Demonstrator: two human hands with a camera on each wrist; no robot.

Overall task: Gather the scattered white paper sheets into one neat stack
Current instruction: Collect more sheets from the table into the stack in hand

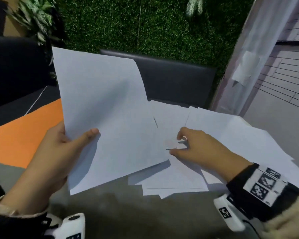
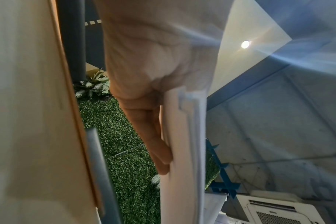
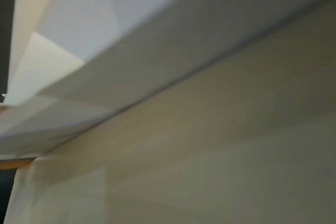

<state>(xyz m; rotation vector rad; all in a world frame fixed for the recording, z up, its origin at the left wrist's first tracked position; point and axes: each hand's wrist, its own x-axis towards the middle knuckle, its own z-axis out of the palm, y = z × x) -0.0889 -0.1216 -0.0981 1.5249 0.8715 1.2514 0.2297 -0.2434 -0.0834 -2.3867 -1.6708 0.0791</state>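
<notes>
— Left hand [image 1: 59,149]?
— Gripping a bundle of sheets [image 1: 107,121] at its lower left edge, thumb on top, fingers beneath. Long axis runs up and away from the grip, tilted off the table [image 1: 121,209].
— Right hand [image 1: 195,147]?
— Fingers curled onto loose sheets [image 1: 231,135] lying flat just right of the bundle; whether it pinches one, I cannot tell.
</notes>
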